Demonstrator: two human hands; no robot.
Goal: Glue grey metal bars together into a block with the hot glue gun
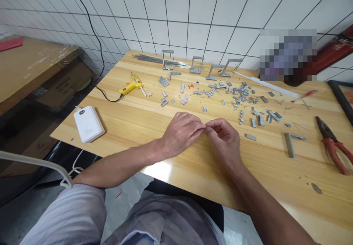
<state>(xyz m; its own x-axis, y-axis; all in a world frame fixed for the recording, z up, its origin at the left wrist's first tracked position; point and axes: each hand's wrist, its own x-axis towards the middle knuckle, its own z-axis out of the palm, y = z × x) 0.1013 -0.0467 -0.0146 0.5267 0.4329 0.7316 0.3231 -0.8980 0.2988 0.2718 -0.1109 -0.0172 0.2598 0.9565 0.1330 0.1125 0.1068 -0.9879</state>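
My left hand [183, 134] and my right hand [224, 140] meet fingertip to fingertip above the near middle of the wooden table. Both are closed in a pinch, and whatever lies between the fingertips is too small to make out. Beyond them, a small grey piece [204, 109] lies on the wood. A heap of small grey metal pieces [242, 93] spreads farther back to the right. Several upright grey frames, one of them at the left [162, 59], stand near the wall. To the right of my right hand lies a flat grey bar [250, 137].
A yellow glue gun [131, 86] and a white power bank [88, 123] are at the left. Thin metal rods [154, 59] lie at the back. Red-handled pliers [332, 146], an L-shaped grey piece [289, 146] and a red pen [305, 96] are at the right.
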